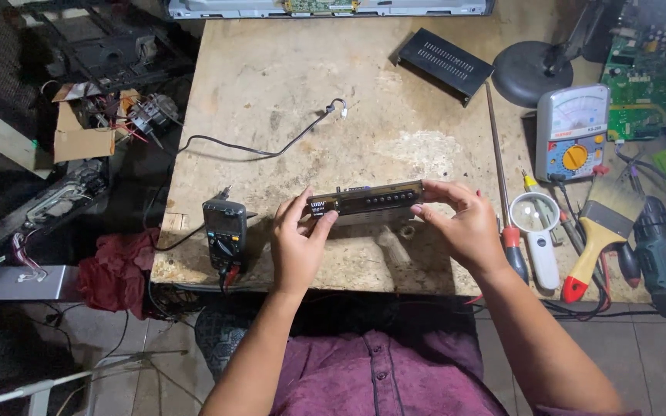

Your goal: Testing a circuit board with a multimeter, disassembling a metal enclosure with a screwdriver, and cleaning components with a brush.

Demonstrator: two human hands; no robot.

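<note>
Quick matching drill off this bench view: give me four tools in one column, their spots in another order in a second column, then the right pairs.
Things:
1. narrow front panel
2. digital multimeter
3. analog meter
4. paintbrush

Places:
A. at the table's right side, beside the magnifier
B. held between the left hand and right hand
C. at the near left edge of the table
D. far right, below the black lamp base

Pairs: 1-B, 2-C, 3-D, 4-A
</note>
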